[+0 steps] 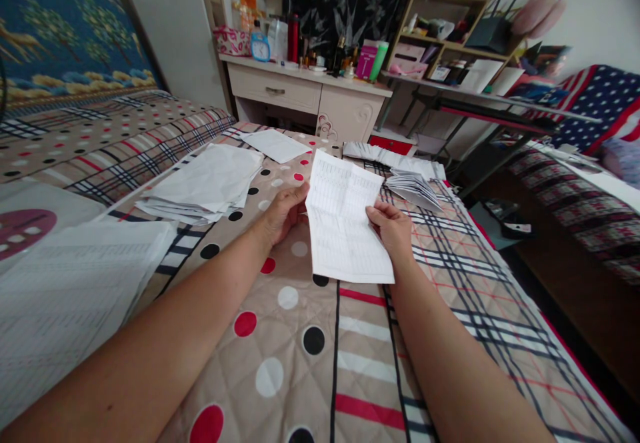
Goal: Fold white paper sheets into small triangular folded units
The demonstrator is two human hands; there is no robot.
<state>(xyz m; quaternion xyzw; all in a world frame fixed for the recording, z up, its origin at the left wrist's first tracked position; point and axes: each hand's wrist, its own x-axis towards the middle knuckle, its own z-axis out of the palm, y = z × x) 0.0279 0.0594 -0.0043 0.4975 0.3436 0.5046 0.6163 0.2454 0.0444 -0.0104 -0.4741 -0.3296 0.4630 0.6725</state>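
Observation:
Both my hands hold one creased sheet of paper (pixel 345 219) with faint printed rows, raised above the bed. My left hand (pixel 289 213) pinches its left edge near the upper part. At the right edge, my right hand (pixel 393 229) grips it with the thumb on the front; the fingers behind are partly hidden. Just beyond my right hand lies a fanned bundle of folded papers (pixel 414 188). Left of my left hand sits a stack of white sheets (pixel 205 179), and a single sheet (pixel 276 145) lies farther back.
A patterned quilt (pixel 270 376) covers the bed. Printed sheets (pixel 75 289) lie at the near left, beside a plastic bag with a pink print (pixel 25 229). More folded papers (pixel 390 156) lie near the far edge. A cluttered dresser (pixel 275 89) and a desk (pixel 490 99) stand beyond.

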